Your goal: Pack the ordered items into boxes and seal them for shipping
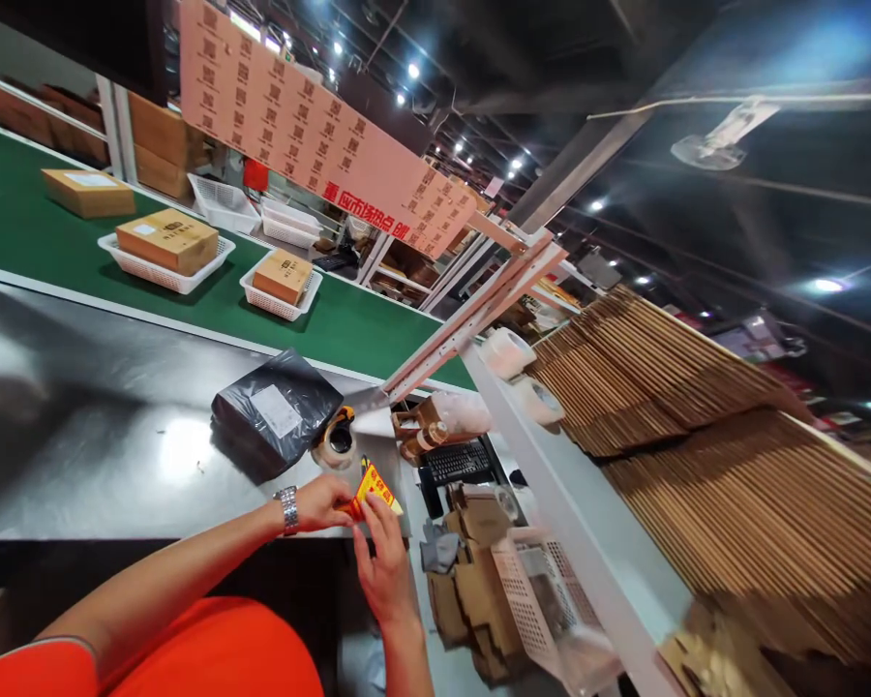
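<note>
A small yellow-and-red printed label (pixel 375 486) is between my hands at the near right end of the steel table. My left hand (pixel 325 503), with a metal watch on its wrist, pinches the label's left lower edge. From the right, my right hand (pixel 386 561) has its fingers on the label's lower part, the thumb below. Just beyond them stands a tape dispenser with a roll of tape (pixel 337 440). Beside it on the left lies a parcel in black plastic (pixel 280 411) with a white label on top.
Behind the steel table (pixel 116 387) runs a green conveyor belt (pixel 363 329) carrying boxes, two of them in white baskets. A slanted metal post (pixel 471 319) rises at its edge. On the right are a keyboard (pixel 459 463), a pink basket (pixel 519 590) and stacked flat cardboard (pixel 769 513).
</note>
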The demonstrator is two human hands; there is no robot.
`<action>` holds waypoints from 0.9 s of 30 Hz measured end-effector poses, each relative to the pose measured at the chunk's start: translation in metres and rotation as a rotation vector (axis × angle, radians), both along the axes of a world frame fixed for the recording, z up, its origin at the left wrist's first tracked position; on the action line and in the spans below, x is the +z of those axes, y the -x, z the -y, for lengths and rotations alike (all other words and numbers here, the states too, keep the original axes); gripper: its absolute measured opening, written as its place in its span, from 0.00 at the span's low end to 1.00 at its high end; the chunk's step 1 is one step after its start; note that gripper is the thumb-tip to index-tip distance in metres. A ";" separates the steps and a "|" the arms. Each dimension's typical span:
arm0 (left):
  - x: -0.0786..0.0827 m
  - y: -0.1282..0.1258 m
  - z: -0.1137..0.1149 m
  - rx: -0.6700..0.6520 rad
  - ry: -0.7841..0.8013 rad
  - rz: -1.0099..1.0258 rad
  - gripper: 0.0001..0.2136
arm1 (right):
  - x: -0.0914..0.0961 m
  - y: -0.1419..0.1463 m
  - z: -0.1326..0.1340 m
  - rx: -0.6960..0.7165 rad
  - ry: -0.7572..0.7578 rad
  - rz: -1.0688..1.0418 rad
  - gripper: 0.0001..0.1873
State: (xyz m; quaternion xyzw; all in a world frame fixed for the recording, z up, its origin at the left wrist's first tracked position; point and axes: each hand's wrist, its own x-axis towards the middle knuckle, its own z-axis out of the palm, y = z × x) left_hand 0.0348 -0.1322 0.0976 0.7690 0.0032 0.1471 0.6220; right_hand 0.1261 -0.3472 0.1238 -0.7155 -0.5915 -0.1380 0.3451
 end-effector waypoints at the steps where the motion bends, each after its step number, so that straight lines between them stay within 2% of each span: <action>1: -0.001 0.003 -0.001 -0.003 -0.045 0.044 0.22 | -0.004 0.001 -0.004 0.015 0.008 -0.023 0.30; 5: -0.007 0.018 -0.007 -0.038 -0.187 0.147 0.17 | -0.013 0.001 -0.014 0.054 -0.020 -0.100 0.30; 11: -0.010 0.042 -0.011 -0.012 -0.181 0.218 0.08 | -0.007 0.010 -0.038 0.078 -0.091 -0.192 0.17; 18: -0.009 0.067 -0.025 0.085 -0.244 0.218 0.10 | 0.001 0.021 -0.069 0.212 -0.089 -0.211 0.20; 23: -0.009 0.081 -0.039 0.165 -0.295 0.183 0.10 | 0.007 0.038 -0.094 0.229 -0.109 -0.258 0.19; 27: -0.006 0.089 -0.049 0.291 -0.280 0.125 0.10 | 0.014 0.046 -0.114 0.223 -0.135 -0.291 0.18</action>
